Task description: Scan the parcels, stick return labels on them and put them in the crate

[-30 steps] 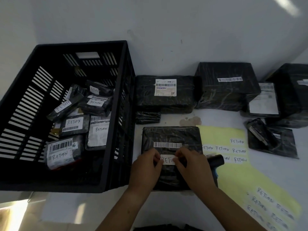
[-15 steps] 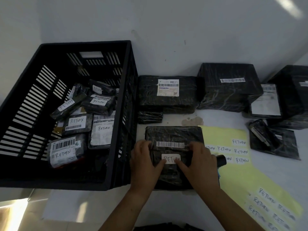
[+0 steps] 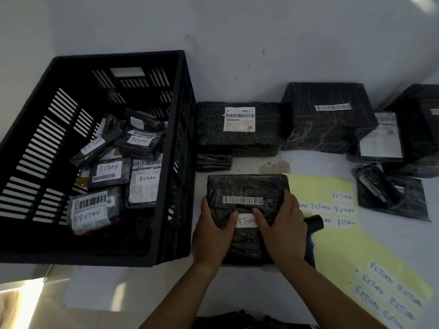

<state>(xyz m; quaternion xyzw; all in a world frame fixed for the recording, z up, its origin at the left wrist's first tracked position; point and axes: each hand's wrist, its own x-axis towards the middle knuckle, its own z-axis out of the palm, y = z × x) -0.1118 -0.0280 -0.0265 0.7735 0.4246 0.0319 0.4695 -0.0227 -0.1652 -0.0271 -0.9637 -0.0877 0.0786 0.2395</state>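
Head camera looked down on a white table [image 3: 392, 236] set against a pale wall, with a big black slatted crate [image 3: 118, 56] filling the left side. Inside the crate lay a loose heap of labelled parcels [image 3: 109, 172], black-wrapped and each marked RETURN by hand. Along the wall to the right stood several unlabelled parcels [image 3: 327, 129], also in black wrap, the tallest near the middle and flatter ones on either side. A yellow sheet [image 3: 332, 243] carrying rows of handwritten RETURN stickers ran from the table's centre towards the near right corner. Just to the right of the crate, flat on the table, lay the parcel [image 3: 247, 186], its long axis running from the person towards the wall and its right edge meeting the yellow sheet. The left hand [image 3: 211, 236] gripped its left side, fingers curled over the edge, and the right hand [image 3: 282, 229] gripped its right side the same way. Both thumbs pressed on top, one at each end of the return label [image 3: 247, 220], which lay crosswise on the parcel, reading upright to the person. A barcode strip [image 3: 242, 200] sat parallel just beyond it. A black handheld device [image 3: 313, 222] lay partly hidden behind the right hand.
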